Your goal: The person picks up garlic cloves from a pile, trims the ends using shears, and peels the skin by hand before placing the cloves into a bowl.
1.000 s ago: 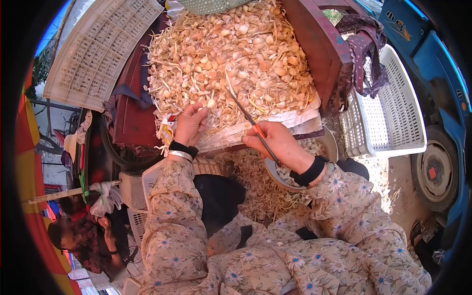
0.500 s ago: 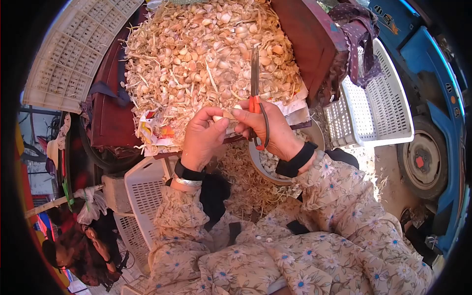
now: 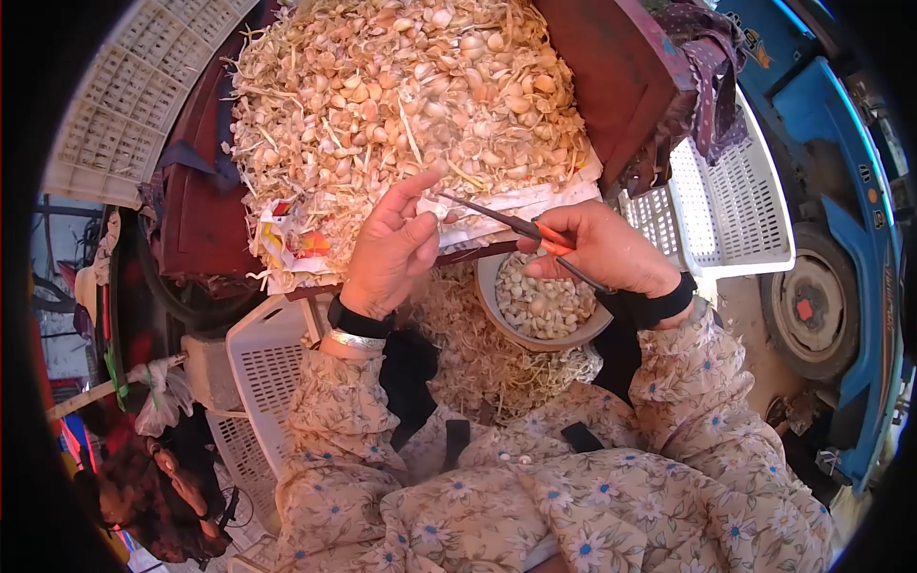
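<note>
My left hand [image 3: 394,250] pinches a pale garlic clove [image 3: 434,206] between thumb and fingers, with the index finger stretched out. In my right hand [image 3: 611,250] is a pair of scissors [image 3: 523,226] with red-orange and black handles, its dark blades pointing left and the tips right at the clove. Behind both hands spreads a large heap of unpeeled garlic cloves [image 3: 411,105] mixed with dry skins and stalks. Below my right hand stands a round bowl [image 3: 521,341] with many whitish cloves [image 3: 543,301] in it.
A dark red board [image 3: 611,76] borders the heap on the right. White plastic crates stand at the right [image 3: 735,205], left [image 3: 272,368] and upper left [image 3: 134,100]. Dry skins [image 3: 478,368] lie below. A blue vehicle [image 3: 850,143] is at far right; another person [image 3: 158,492] is at lower left.
My right hand has moved right, away from my left, and the scissors have swung from pointing up to pointing left at the clove. The bowl shows more fully.
</note>
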`<state>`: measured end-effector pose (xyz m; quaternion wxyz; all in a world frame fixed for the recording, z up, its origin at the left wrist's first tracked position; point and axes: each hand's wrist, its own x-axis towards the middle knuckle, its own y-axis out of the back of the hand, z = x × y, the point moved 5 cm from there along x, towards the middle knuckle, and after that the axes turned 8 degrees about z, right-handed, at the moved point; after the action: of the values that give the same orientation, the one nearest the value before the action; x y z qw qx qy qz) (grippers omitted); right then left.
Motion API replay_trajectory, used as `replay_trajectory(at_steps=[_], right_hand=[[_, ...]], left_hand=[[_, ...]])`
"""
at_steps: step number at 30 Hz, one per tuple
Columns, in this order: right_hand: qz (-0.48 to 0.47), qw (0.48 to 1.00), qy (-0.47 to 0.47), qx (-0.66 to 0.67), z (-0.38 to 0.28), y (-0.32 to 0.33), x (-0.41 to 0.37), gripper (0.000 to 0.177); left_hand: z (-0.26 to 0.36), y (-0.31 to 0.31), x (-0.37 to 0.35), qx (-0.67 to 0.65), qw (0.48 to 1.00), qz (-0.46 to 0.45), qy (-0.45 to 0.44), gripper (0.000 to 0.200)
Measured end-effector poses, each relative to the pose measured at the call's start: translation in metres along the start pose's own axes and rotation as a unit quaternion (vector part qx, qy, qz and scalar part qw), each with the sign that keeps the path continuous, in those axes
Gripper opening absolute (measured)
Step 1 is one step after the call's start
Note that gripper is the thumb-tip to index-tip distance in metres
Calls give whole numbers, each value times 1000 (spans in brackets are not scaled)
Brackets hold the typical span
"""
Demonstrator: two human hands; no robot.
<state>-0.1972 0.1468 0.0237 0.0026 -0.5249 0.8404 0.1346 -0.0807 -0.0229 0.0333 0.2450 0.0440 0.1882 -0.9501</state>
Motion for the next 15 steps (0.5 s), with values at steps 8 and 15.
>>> replay_trajectory(at_steps=[8,15], right_hand=[[152,988,25,-7,-5,-2,11,42],[145,987,12,-67,-15,-5,7,41]], left_hand=[[5,-5,2,66,995,32,-68,51],[10,-6,0,201,967,84,-132,52]])
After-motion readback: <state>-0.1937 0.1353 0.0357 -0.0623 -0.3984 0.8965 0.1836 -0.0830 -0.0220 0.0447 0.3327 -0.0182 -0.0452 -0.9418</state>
